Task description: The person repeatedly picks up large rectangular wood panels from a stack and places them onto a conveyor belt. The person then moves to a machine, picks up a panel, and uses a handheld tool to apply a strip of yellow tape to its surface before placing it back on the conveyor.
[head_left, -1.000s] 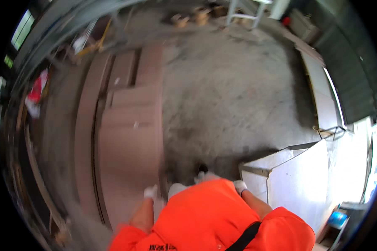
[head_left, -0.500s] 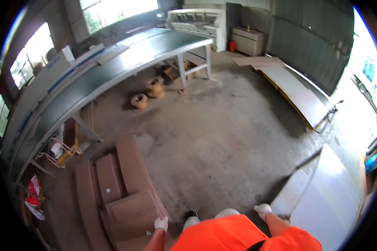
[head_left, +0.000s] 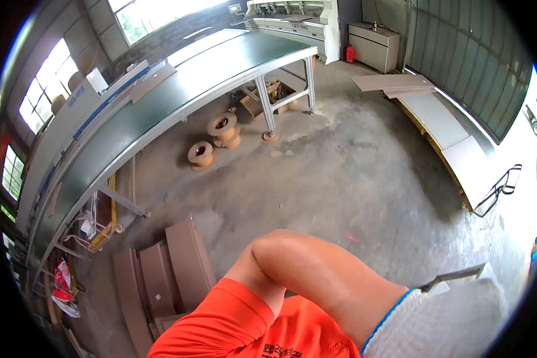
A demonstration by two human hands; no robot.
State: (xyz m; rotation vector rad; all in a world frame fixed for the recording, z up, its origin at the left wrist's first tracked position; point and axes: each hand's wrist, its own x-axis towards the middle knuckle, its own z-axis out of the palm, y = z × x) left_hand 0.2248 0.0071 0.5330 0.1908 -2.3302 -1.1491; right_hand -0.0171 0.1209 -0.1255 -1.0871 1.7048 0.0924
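My left arm crosses in front of my body toward the right, with the elbow bent. At its end, my left hand (head_left: 441,322) wears a white knitted glove with a blue cuff, large and close at the lower right. Its fingers cannot be made out, nor whether they hold anything. Beyond the glove, the edge of a pale panel (head_left: 468,273) shows, mostly covered by the hand. My right hand is out of sight. Stacked brown panels (head_left: 188,253) lie on the floor at the lower left, partly hidden by my orange sleeve.
A long green-topped conveyor table (head_left: 131,122) runs along the left. Cardboard spools (head_left: 201,156) and an open box (head_left: 253,107) sit beneath and beside it. At the far right, pale sheets (head_left: 438,116) lie on a low stack by a metal door (head_left: 468,65). A red extinguisher (head_left: 349,54) stands at the back.
My left hand has left the brown panels and swung across to the right, close to the view. My right hand, earlier beside the pale panel, is no longer visible. The view has shifted slightly.
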